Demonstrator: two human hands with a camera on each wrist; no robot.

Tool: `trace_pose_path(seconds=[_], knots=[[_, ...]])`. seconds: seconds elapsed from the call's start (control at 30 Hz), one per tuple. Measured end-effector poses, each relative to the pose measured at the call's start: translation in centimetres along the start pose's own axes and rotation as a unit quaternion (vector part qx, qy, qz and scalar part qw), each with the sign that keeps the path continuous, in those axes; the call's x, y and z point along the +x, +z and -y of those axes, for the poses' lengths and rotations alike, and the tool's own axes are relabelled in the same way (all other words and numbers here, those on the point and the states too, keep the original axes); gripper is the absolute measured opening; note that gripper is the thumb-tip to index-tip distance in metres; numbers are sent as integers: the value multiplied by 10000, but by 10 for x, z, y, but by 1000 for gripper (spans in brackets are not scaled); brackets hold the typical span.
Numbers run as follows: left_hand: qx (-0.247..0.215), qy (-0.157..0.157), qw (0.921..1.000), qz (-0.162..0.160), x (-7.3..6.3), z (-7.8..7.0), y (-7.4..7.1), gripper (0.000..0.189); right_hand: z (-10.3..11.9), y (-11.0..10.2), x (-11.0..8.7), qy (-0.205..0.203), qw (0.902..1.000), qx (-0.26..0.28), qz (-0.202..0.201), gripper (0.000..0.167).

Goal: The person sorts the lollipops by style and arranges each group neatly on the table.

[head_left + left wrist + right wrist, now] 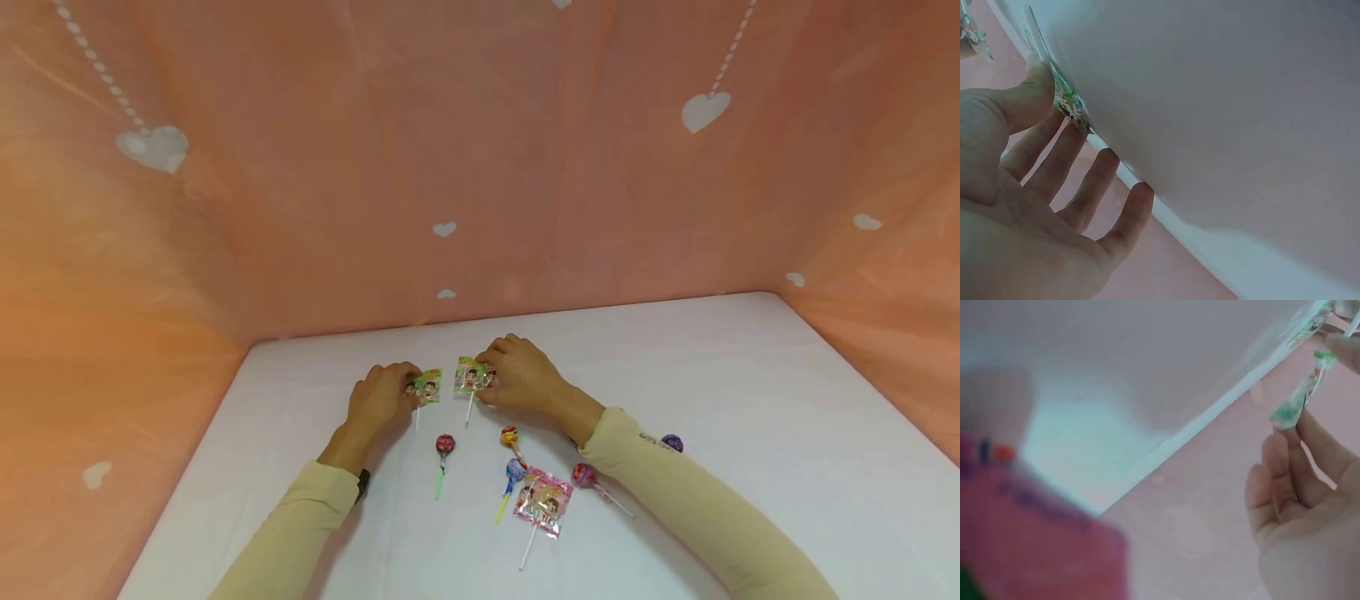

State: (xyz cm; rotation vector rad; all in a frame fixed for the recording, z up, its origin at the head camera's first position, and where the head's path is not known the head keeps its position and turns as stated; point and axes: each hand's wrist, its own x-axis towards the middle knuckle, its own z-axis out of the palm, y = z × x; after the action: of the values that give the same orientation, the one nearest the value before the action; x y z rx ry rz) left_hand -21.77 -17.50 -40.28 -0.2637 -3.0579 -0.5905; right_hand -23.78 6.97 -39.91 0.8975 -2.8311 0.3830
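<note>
Near the back of the white table, my left hand [378, 400] pinches the edge of a flat lollipop [430, 388] in a green picture wrapper, its white stick pointing towards me. In the left wrist view, thumb and fingers meet on that wrapper [1070, 106] close over the tabletop. To its right, my right hand [527, 377] holds a second green-wrapped lollipop [467, 377] by its right side, stick also pointing down. The right wrist view has this wrapper [1300, 403] between thumb and fingertips. A small gap separates the two wrappers.
Nearer me lie a red ball lollipop [446, 444], a yellow-red one [510, 437], a blue one [515, 472], a pink flat-wrapped one [542, 500] and a pinkish-red one [583, 475]. A purple lollipop [672, 442] shows behind my right sleeve. An orange curtain [480, 167] encloses the table.
</note>
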Motion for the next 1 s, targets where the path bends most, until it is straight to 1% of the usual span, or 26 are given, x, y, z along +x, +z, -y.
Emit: trace_pose_path(seconds=[0.1, 0.2, 0.37, 0.57, 0.77, 1.0], knots=[[26, 52, 10000, -18, 0, 0, 0, 40, 1, 2, 4, -68, 9999, -9, 135, 51], [39, 101, 9999, -53, 0, -1, 0, 40, 1, 2, 8, -214, 9996, -6, 175, 50], [14, 88, 9999, -116, 1, -3, -1, 39, -2, 2, 16, -427, 9987, 87, 254, 49], [-3, 85, 9999, -111, 2, -6, -3, 38, -6, 3, 22, -413, 9984, 100, 360, 50], [63, 41, 10000, -40, 3, -4, -3, 38, -4, 5, 26, -504, 9971, 277, 490, 49], [10, 57, 10000, -78, 2, -2, -2, 37, -4, 8, 29, -310, 9958, 201, 834, 50]])
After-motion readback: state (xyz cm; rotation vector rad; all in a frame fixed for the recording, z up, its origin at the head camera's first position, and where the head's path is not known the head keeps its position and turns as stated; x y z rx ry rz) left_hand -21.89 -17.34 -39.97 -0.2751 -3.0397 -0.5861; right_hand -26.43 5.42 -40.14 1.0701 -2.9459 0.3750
